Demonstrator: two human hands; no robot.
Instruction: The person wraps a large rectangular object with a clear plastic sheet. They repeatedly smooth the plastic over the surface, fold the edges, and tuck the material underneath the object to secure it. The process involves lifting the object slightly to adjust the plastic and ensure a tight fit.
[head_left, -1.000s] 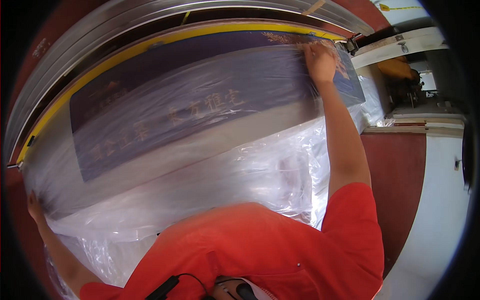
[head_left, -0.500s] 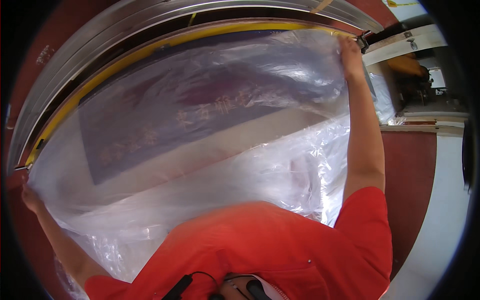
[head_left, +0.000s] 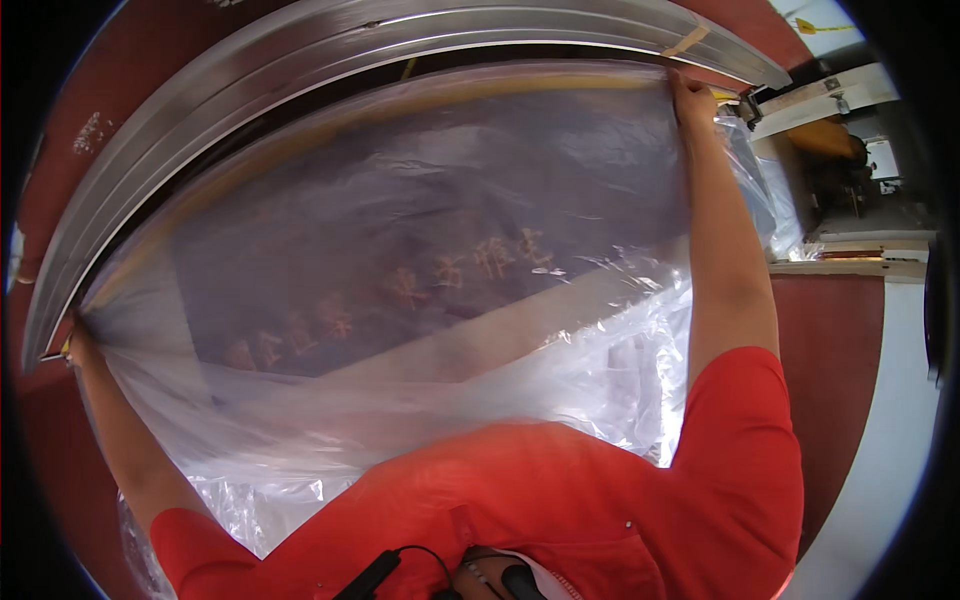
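A wide clear plastic sheet (head_left: 560, 400) is stretched between my two hands. My right hand (head_left: 695, 100) is closed on its far right corner, beside the metal rail. At the far left, my left hand (head_left: 82, 345) grips the other corner, where the film gathers into creases; its fingers show only in part. Beneath the film lies a dark panel (head_left: 400, 220) with a row of orange characters. A yellow strip (head_left: 400, 105) along the far side shows blurred through the film. The near part of the sheet hangs crinkled against my red shirt.
A curved-looking silver metal rail (head_left: 450, 25) runs along the far side, with a piece of tan tape (head_left: 686, 40) on it. More plastic film (head_left: 775, 205) lies right of my right arm. A pale ledge (head_left: 850, 265) and red-brown surface (head_left: 825, 370) are at the right.
Both hands have carried the sheet's edge away from me, the left one up to the rail's end. The film now covers the yellow strip and lies tauter over the panel.
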